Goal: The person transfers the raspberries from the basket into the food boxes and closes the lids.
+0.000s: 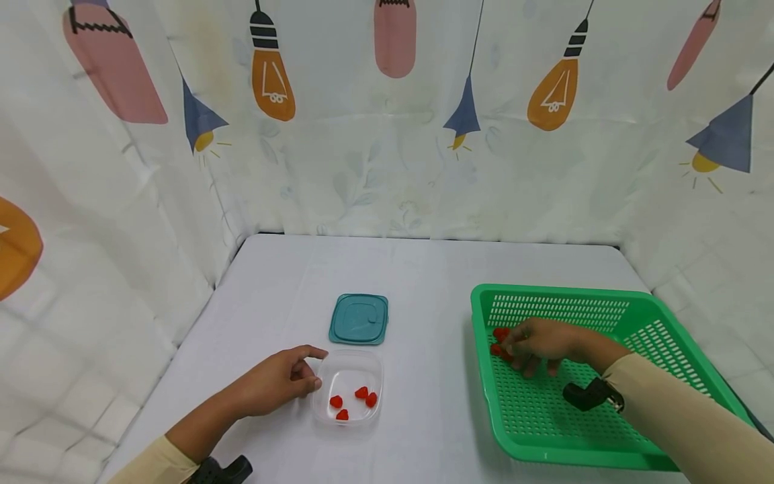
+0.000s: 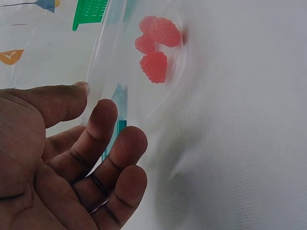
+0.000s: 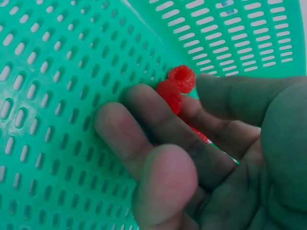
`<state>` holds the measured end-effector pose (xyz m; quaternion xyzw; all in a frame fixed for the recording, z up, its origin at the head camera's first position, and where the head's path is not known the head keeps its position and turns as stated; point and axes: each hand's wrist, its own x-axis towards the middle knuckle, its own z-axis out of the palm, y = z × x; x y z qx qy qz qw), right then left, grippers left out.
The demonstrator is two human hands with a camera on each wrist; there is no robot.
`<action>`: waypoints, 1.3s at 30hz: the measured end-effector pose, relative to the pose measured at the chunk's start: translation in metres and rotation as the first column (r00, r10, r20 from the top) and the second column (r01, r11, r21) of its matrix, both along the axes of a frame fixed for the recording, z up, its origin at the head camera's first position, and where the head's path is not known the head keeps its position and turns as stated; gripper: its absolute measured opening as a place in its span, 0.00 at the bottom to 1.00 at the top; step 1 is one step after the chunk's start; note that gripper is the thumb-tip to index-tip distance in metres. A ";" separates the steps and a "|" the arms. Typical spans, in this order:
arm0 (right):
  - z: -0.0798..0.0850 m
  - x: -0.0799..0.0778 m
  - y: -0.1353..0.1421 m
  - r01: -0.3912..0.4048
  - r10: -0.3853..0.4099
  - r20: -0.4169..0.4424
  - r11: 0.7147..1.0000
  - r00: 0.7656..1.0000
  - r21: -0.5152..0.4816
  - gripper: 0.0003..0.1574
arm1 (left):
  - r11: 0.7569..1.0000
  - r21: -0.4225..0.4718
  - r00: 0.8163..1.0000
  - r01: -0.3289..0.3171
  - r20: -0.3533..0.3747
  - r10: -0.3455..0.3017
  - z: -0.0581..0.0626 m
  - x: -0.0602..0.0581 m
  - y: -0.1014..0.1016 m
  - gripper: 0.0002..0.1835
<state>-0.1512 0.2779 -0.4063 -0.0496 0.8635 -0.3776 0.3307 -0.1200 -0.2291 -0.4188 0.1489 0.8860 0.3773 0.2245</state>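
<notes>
In the head view, my left hand is at the left side of a clear plastic container, thumb and index fingertips touching its rim, other fingers loosely bent. Several red raspberries lie inside the container. On the right, my right hand reaches down into a green plastic basket, over more raspberries by its left wall. The right wrist view shows its thumb and fingers spread around raspberries near the basket's corner, the thumb tip right beside one. Its fingers partly hide the other berries.
A teal square lid lies flat just behind the container. White cloth covers the table. Printed curtains stand behind the table and along both sides. A black wrist camera on the right arm hangs over the basket.
</notes>
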 end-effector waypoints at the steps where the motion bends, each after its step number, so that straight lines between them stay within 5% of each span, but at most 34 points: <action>1: 0.000 0.000 0.000 -0.005 0.005 -0.006 1.000 1.000 0.004 0.21 | 1.000 0.001 1.000 0.001 0.000 -0.001 0.000 0.000 0.000 0.28; 13: -0.002 0.004 -0.005 -0.066 0.070 -0.082 0.996 0.994 0.059 0.06 | 1.000 0.004 1.000 0.006 -0.002 -0.006 0.000 0.000 0.000 0.28; 26: -0.005 0.002 -0.009 -0.029 0.040 -0.112 0.995 0.993 0.093 0.02 | 1.000 0.005 1.000 0.011 -0.003 -0.011 0.000 0.000 0.000 0.28; 39: -0.004 0.004 -0.005 -0.014 0.015 -0.065 1.000 0.998 0.021 0.07 | 1.000 -0.011 1.000 -0.008 -0.002 0.008 0.000 0.000 0.001 0.28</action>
